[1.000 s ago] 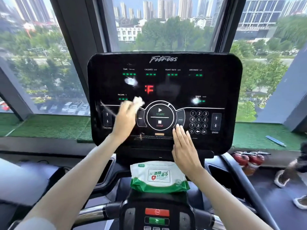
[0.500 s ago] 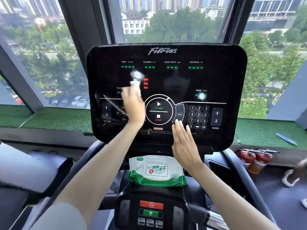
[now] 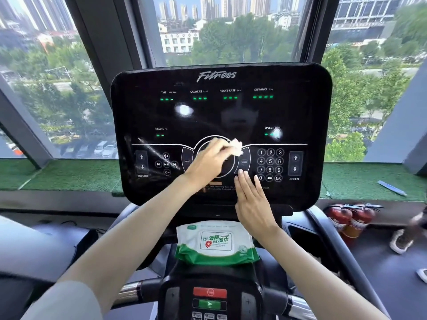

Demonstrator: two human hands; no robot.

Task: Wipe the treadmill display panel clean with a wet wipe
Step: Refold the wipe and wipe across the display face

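Head view, looking down on the treadmill console: I see my left hand (image 3: 208, 165) over the round centre dial of the display panel (image 3: 300, 116). Its grip is closed on a bunched white wet wipe (image 3: 236, 147), which sticks out past the fingertips and lies against the glass at the dial's upper right edge. My right hand (image 3: 253, 204) lies flat on the lower part of the panel, grip wide and holding nothing, fingers straight and close together. Their tips touch the glass between the dial and the number keypad (image 3: 270, 165), just beside the 0 key. A streaky smear (image 3: 157, 151) runs across the panel's left side near the incline arrows. Below the panel, a green and white pack of wipes (image 3: 216, 243) lies on the console, just beside my right forearm. Lower still, a red button (image 3: 209, 292) sits above a green button (image 3: 209, 304). 2 red fire extinguishers (image 3: 349, 219) stand on the floor at the right
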